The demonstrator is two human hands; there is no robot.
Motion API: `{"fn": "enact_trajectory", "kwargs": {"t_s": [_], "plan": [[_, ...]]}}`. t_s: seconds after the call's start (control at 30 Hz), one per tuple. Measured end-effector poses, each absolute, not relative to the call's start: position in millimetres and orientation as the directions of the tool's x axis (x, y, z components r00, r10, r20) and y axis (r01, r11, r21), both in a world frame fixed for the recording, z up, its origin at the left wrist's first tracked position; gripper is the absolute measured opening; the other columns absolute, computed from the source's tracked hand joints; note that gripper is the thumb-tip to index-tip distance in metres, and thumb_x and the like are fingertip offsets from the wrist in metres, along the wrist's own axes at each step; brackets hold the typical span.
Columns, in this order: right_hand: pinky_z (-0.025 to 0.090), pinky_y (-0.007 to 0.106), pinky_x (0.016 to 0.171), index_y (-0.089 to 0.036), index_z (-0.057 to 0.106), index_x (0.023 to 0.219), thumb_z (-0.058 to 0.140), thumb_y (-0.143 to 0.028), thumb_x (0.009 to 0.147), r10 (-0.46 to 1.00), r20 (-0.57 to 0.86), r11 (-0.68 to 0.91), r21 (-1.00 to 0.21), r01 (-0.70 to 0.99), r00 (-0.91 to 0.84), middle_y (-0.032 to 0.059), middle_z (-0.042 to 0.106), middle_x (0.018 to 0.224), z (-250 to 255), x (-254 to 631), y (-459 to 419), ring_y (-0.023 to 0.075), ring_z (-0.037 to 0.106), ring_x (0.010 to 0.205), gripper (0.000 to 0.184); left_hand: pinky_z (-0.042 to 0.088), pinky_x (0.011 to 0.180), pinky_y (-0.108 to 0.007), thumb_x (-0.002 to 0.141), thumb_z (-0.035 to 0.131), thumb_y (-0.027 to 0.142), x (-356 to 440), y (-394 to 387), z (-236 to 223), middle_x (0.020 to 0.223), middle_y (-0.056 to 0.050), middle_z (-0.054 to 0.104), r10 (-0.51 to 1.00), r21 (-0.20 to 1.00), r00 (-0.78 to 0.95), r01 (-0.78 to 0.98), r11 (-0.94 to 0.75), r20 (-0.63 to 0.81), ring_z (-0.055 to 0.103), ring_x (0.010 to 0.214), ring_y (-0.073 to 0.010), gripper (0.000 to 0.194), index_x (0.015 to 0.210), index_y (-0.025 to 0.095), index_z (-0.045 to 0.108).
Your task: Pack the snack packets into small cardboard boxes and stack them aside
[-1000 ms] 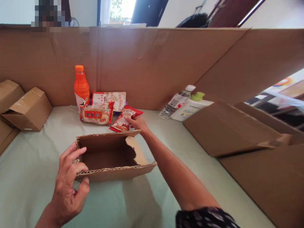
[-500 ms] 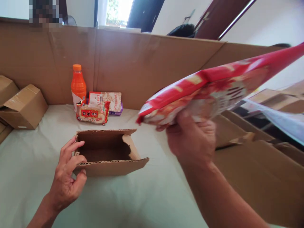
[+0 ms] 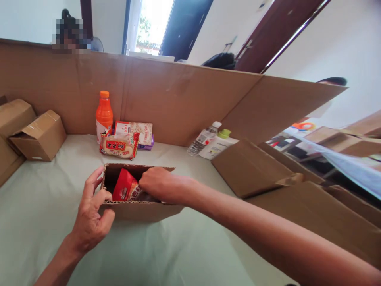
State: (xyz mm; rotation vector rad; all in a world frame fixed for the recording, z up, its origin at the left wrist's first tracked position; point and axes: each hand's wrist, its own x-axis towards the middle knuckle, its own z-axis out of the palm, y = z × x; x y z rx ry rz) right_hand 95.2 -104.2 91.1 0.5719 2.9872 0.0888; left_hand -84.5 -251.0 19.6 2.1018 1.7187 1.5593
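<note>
A small open cardboard box stands on the pale green cloth in front of me. My left hand grips its left end, some fingers over the rim and the thumb against the near side. Down inside the box is a red snack bag with printed lettering, tilted, its lower part hidden by the near wall. My right hand reaches into the box from the right and is closed on the bag's right part; its fingertips are hidden behind the bag and the wall.
Behind the box are an orange drink bottle, a rice-cracker packet, a flat snack packet and a purple package. A clear bottle and a white pouch lie farther right. Cardboard boxes flank both sides; a cardboard wall stands behind.
My right hand has brought the red snack bag from the upper right down into the box. My left hand stays at the box's left end. The view has shifted slightly.
</note>
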Motion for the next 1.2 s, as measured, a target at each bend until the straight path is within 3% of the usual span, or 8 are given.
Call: {"fn": "enact_trajectory", "kwargs": {"t_s": [0.2, 0.3, 0.43, 0.53, 0.63, 0.87, 1.07, 1.2], "plan": [[0.048, 0.025, 0.059, -0.018, 0.077, 0.078, 0.066, -0.005, 0.085, 0.295, -0.283, 0.955, 0.076, 0.285, -0.913, 0.0051, 0.076, 0.073, 91.3, 70.1, -108.9, 0.0169, 0.071, 0.065, 0.018, 0.049, 0.113, -0.051, 0.082, 0.049, 0.002, -85.5, -254.4, 19.7, 0.158, -0.014, 0.037, 0.749, 0.525, -0.072, 0.758, -0.388, 0.658, 0.046, 0.144, -0.0303, 0.02, 0.088, 0.019, 0.058], [0.054, 0.029, 0.071, -0.017, 0.077, 0.099, 0.06, -0.012, 0.093, 0.343, -0.082, 0.939, -0.015, 0.345, -0.936, 0.0083, 0.079, 0.092, 111.0, 106.5, -109.9, 0.0198, 0.074, 0.081, 0.019, 0.048, 0.115, -0.048, 0.085, 0.051, 0.003, -88.7, -255.5, 18.5, 0.159, -0.012, 0.035, 0.733, 0.504, -0.059, 0.763, -0.405, 0.677, 0.045, 0.145, -0.0295, 0.024, 0.098, 0.02, 0.062], [0.054, 0.038, 0.095, -0.018, 0.07, 0.122, 0.051, -0.035, 0.104, 0.455, 0.305, 0.89, -0.143, 0.432, -0.837, 0.0127, 0.072, 0.127, 115.9, 161.5, -114.2, 0.0241, 0.069, 0.112, 0.032, 0.048, 0.116, -0.042, 0.091, 0.056, 0.008, -91.8, -256.1, 10.3, 0.157, -0.013, 0.039, 0.7, 0.467, -0.047, 0.776, -0.424, 0.713, 0.046, 0.144, -0.0248, 0.057, 0.144, 0.025, 0.048], [0.049, 0.051, 0.104, -0.015, 0.063, 0.135, 0.051, -0.047, 0.103, 0.476, 0.317, 0.877, -0.101, 0.47, -0.82, 0.0181, 0.059, 0.146, 102.7, 173.1, -110.4, 0.032, 0.058, 0.13, 0.047, 0.048, 0.115, -0.04, 0.092, 0.061, 0.015, -90.9, -254.9, 2.5, 0.148, -0.014, 0.051, 0.698, 0.487, -0.065, 0.763, -0.426, 0.713, 0.051, 0.139, -0.0227, 0.071, 0.157, 0.024, 0.032], [0.049, 0.052, 0.103, -0.016, 0.062, 0.136, 0.044, -0.044, 0.106, 0.477, 0.235, 0.879, -0.125, 0.46, -0.847, 0.0164, 0.065, 0.139, 93.4, 162.7, -97.0, 0.0306, 0.061, 0.125, 0.045, 0.049, 0.114, -0.042, 0.095, 0.06, 0.019, -88.5, -251.9, -2.4, 0.141, -0.014, 0.061, 0.682, 0.523, -0.136, 0.752, -0.401, 0.719, 0.059, 0.132, -0.0227, 0.071, 0.158, 0.023, 0.029], [0.053, 0.036, 0.084, -0.021, 0.07, 0.12, 0.052, -0.038, 0.102, 0.543, 0.254, 0.838, -0.225, 0.497, -0.801, 0.0098, 0.076, 0.107, 96.0, 150.3, -75.8, 0.024, 0.07, 0.096, 0.031, 0.058, 0.102, -0.042, 0.098, 0.055, 0.023, -87.4, -245.0, 0.2, 0.117, -0.011, 0.074, 0.711, 0.457, -0.07, 0.809, -0.37, 0.7, 0.07, 0.115, -0.0233, 0.061, 0.155, 0.021, 0.033], [0.051, 0.045, 0.098, -0.017, 0.059, 0.138, 0.05, -0.052, 0.102, 0.453, 0.133, 0.852, -0.356, 0.384, -0.882, 0.013, 0.073, 0.122, 84.9, 172.8, -104.2, 0.0273, 0.066, 0.111, 0.051, 0.055, 0.105, -0.045, 0.093, 0.066, 0.025, -93.2, -240.6, 2.4, 0.14, -0.014, 0.055, 0.668, 0.449, -0.179, 0.856, -0.256, 0.723, 0.06, 0.125, -0.0251, 0.068, 0.153, 0.027, 0.036], [0.044, 0.055, 0.11, -0.016, 0.058, 0.14, 0.051, -0.042, 0.103, 0.535, 0.221, 0.816, -0.384, 0.432, -0.815, 0.0173, 0.063, 0.139, 52.5, 181.5, -118.1, 0.0303, 0.058, 0.129, 0.046, 0.05, 0.11, -0.049, 0.095, 0.062, 0.03, -101.2, -236.3, 3.9, 0.155, -0.012, 0.041, 0.772, 0.496, -0.15, 0.836, -0.234, 0.617, 0.05, 0.138, -0.0283, 0.041, 0.136, 0.03, 0.057]]}}
